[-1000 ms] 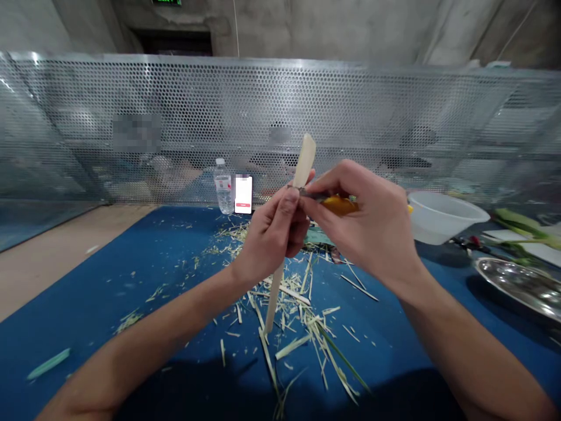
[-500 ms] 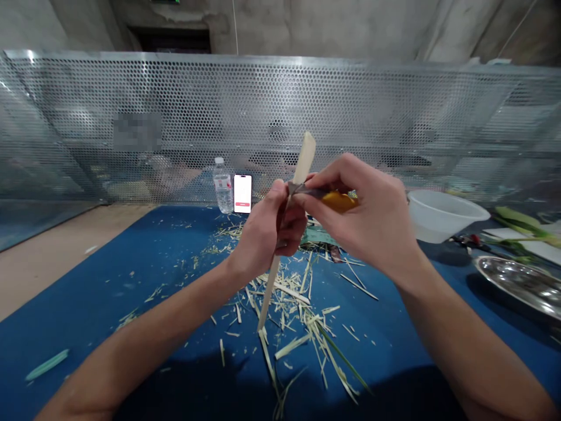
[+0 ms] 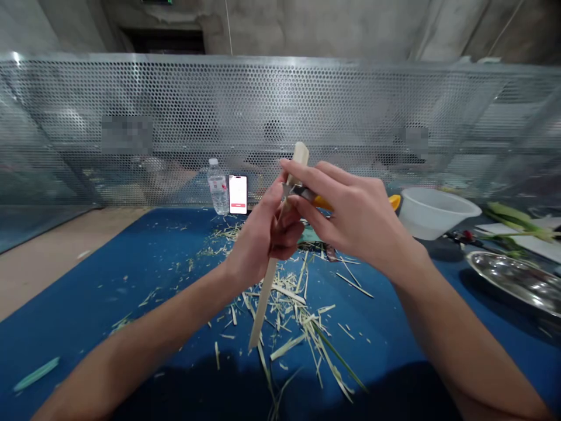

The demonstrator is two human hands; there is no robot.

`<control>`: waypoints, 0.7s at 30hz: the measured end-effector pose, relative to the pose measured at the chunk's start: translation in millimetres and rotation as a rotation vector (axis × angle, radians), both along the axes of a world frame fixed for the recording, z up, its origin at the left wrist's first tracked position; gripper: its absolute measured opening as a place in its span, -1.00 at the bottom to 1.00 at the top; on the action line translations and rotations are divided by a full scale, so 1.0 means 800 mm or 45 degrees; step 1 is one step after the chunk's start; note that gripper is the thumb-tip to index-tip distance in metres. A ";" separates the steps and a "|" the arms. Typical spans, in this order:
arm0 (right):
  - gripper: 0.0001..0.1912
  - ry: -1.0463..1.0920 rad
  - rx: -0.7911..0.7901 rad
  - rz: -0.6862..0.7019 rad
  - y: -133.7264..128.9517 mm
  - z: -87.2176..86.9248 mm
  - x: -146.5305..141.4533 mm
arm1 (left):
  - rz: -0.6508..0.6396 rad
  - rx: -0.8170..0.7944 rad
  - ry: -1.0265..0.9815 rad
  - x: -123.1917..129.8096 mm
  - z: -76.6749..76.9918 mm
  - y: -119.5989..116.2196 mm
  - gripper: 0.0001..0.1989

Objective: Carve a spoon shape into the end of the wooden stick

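Observation:
My left hand is closed around a long pale strip of plant stalk. The strip leans, its rounded upper end standing above the fingers and its lower end slanting down over the shavings. Pinched in my right hand is a yellow-handled cutter knife. Its metal blade lies against the strip just by my left thumb; the yellow end sticks out behind the hand. Most of the handle is hidden by my right fingers. Pale shavings lie scattered on the blue tabletop beneath both hands.
A water bottle and a lit phone stand at the back. On the right are a white plastic bowl, a steel tray and green leaves. A perforated metal screen closes off the far side.
My right hand has turned and its index finger now reaches onto the strip's upper part. The strip has shifted downward in my left hand. The view has moved slightly.

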State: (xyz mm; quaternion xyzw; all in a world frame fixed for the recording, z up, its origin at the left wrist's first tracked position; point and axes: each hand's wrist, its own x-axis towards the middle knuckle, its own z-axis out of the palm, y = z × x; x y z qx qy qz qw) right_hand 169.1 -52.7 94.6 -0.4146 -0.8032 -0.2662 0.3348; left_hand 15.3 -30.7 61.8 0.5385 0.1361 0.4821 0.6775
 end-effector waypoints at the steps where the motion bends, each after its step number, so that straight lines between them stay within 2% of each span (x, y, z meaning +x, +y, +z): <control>1: -0.53 -0.009 0.000 -0.008 0.001 -0.001 0.000 | 0.025 0.033 0.009 0.001 -0.002 0.000 -0.67; 5: -0.54 -0.025 -0.008 -0.030 0.004 -0.005 0.000 | 0.091 0.125 0.029 0.003 -0.008 0.003 -0.72; 12: -0.59 0.011 -0.034 0.071 0.010 -0.002 0.008 | 0.109 0.052 0.112 0.004 -0.002 -0.004 -0.81; 17: -0.60 0.123 -0.037 0.134 0.013 -0.002 0.007 | 0.120 0.044 0.088 0.004 0.000 -0.004 -0.78; 21: -0.62 0.331 0.016 0.120 0.010 0.000 0.008 | 0.002 -0.009 0.136 0.002 0.003 -0.002 -0.60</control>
